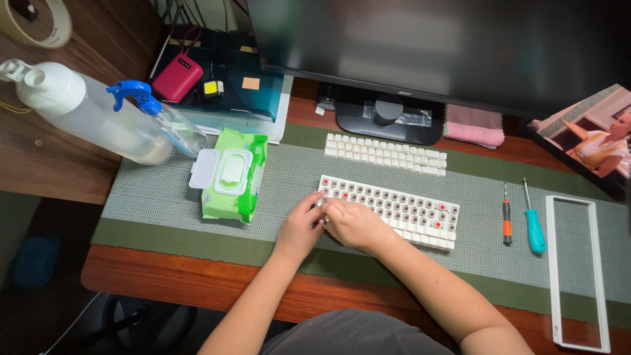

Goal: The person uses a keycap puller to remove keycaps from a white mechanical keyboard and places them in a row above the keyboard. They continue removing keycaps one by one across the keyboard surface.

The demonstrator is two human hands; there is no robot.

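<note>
A white keyboard body (401, 209) with bare red switches lies tilted on the grey-green desk mat (289, 177). My left hand (301, 225) rests at its near left corner, fingers curled against the edge. My right hand (355, 223) covers the left end of the keyboard, fingers bent down onto the switches; a small metal tool seems pinched between both hands, too small to tell clearly. A block of removed white keycaps (385, 153) lies in rows just beyond the keyboard.
An open green wet-wipe pack (230, 175) lies left. Two spray bottles (92, 115) lie further left. Two screwdrivers (521, 213) and a white keyboard frame (578, 269) sit right. A monitor stand (388, 115), pink cloth (474, 125) and pink power bank (177, 75) are behind.
</note>
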